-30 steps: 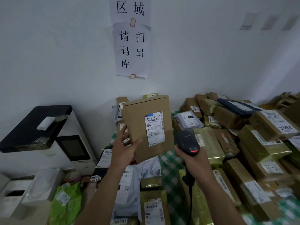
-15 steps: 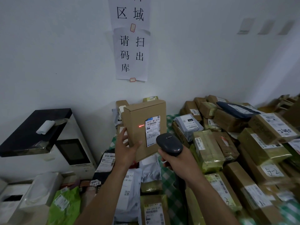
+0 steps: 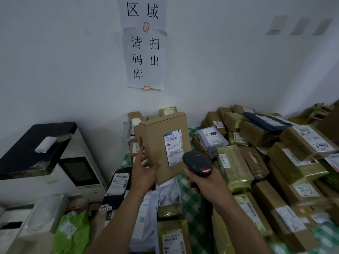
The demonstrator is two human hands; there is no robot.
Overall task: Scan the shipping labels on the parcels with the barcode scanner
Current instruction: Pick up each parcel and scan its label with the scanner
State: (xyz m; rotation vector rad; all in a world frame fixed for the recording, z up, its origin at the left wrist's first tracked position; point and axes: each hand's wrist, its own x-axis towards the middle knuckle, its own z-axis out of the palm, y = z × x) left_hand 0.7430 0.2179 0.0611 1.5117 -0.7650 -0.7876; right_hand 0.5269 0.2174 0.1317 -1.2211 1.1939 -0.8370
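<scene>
A worker's left hand [image 3: 145, 171] grips one flat cardboard parcel [image 3: 157, 142] by its lower left corner. The parcel stands upright, long axis near vertical, its single shipping label [image 3: 174, 147] facing the worker. The right hand [image 3: 205, 182], wrapped round the one barcode scanner [image 3: 197, 163], sits just below-right of the label and nearer to it. Well over a dozen other parcels [image 3: 233, 167] lie heaped alongside.

The box [image 3: 159, 143] is plain brown cardboard, its label [image 3: 173, 146] white with black print and a blue corner. The scanner [image 3: 197, 161] is black with a red light glowing. The cloth [image 3: 185, 200] is green-and-white check. One bag [image 3: 73, 230] is bright green; the wall sign [image 3: 145, 57] is white with black characters.
</scene>
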